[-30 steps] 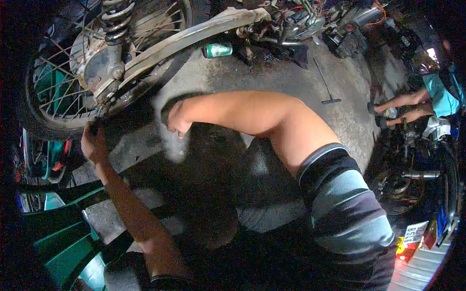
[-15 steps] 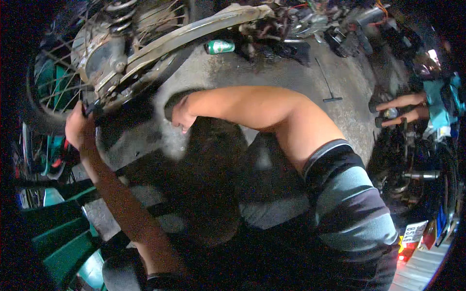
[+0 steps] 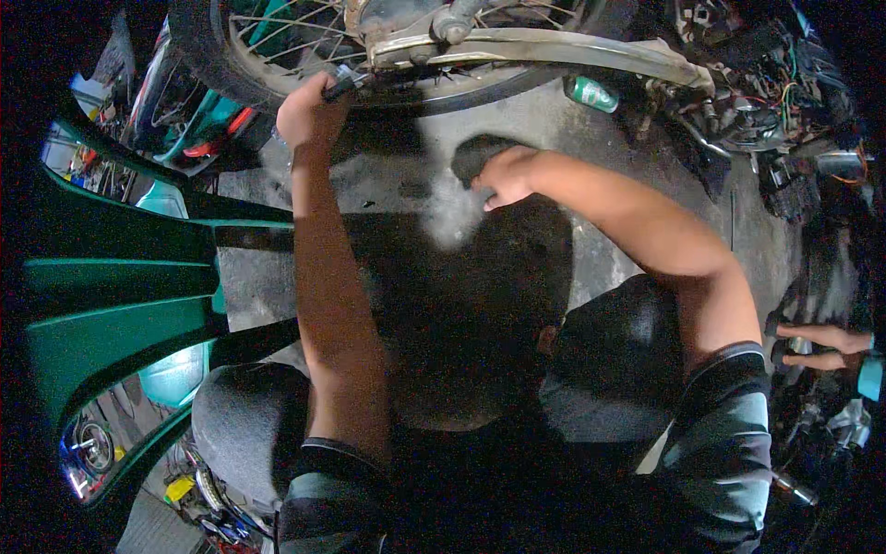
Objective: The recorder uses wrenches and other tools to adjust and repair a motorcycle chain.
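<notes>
Fingers of the left hand (image 3: 314, 113) are wrapped round a dark tool (image 3: 341, 89), and what a compact piece it is: black along the grip, with a paler, metallic-looking bit at the far end, much of the rest hidden in the fist. Up at the wheel (image 3: 262, 78) it sits, just beside the low edge of the rim; whether it touches, I can't tell. Long axis on a slant, the tip pointing up and to the right, toward the near end of a worn, pale swingarm (image 3: 563, 51) that runs sideways and dips to the right. Over to the right hand (image 3: 509, 175), out over the concrete floor (image 3: 258, 286), well apart from the tool, fingers loosely bent downward; whether they grip anything, I can't tell. Now the count: two hands, one tool in sight, one spoked wheel with a dark tyre, one swingarm, one green-and-white can (image 3: 591, 93) lying tilted beyond the right hand, one green slatted chair (image 3: 120, 277) at the left, and two bare legs (image 3: 821, 336) of another person at the far right.
</notes>
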Action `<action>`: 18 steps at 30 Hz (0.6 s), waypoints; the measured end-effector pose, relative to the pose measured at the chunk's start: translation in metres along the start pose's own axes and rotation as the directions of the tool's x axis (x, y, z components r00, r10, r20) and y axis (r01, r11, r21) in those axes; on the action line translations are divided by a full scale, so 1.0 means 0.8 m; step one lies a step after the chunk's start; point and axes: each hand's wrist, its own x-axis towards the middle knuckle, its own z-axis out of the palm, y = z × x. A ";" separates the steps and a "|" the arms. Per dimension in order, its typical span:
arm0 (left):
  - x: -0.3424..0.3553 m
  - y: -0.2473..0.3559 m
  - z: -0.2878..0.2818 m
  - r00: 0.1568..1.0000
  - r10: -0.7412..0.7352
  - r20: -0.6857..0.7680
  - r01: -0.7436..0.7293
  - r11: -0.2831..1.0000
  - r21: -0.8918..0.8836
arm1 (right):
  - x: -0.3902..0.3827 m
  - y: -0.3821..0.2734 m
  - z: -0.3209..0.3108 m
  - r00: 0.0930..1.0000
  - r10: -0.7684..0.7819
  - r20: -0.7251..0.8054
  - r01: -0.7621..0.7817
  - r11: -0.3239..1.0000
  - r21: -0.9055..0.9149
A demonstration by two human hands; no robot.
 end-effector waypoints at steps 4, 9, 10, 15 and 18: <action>-0.001 -0.010 -0.001 0.997 -0.009 0.074 0.008 1.000 0.003 | 0.003 -0.004 0.006 0.999 -0.031 -0.035 0.030 0.999 -0.013; -0.007 -0.007 0.002 1.000 0.010 0.027 -0.012 0.997 0.072 | 0.009 0.002 0.008 0.998 -0.054 -0.035 0.054 0.998 -0.014; -0.009 -0.006 0.006 0.999 0.008 0.034 -0.010 0.997 0.070 | 0.012 0.003 0.009 0.998 -0.056 -0.030 0.055 0.998 -0.009; -0.008 0.003 -0.003 0.999 0.027 -0.037 -0.024 0.996 0.081 | 0.007 0.005 0.008 0.996 -0.059 -0.067 0.056 0.997 -0.050; -0.013 0.007 -0.004 0.993 0.045 -0.113 -0.027 0.987 0.158 | 0.010 0.002 0.006 0.996 -0.077 -0.038 0.075 0.996 -0.051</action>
